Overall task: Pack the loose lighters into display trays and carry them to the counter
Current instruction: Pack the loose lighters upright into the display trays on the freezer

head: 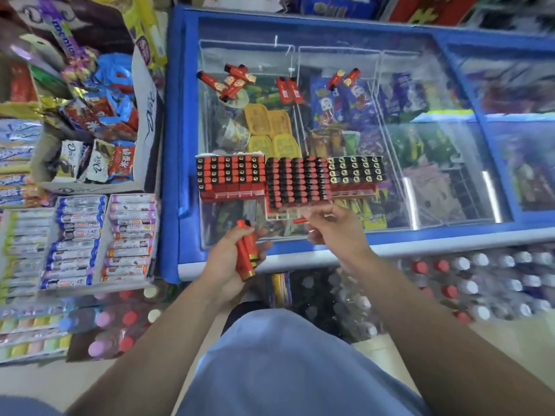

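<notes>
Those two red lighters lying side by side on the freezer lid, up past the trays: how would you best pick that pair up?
Pinch the pair of red lighters across their long outer sides, near mid-length, coming straight down from above. They lie flat and parallel on the glass lid, touching each other, so one pinch probably takes both. The right hand is closer; the left hand already holds lighters.

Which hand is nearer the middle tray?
Right. The right hand is at the middle tray's near edge; the left hand is lower left, gripping lighters.
</notes>
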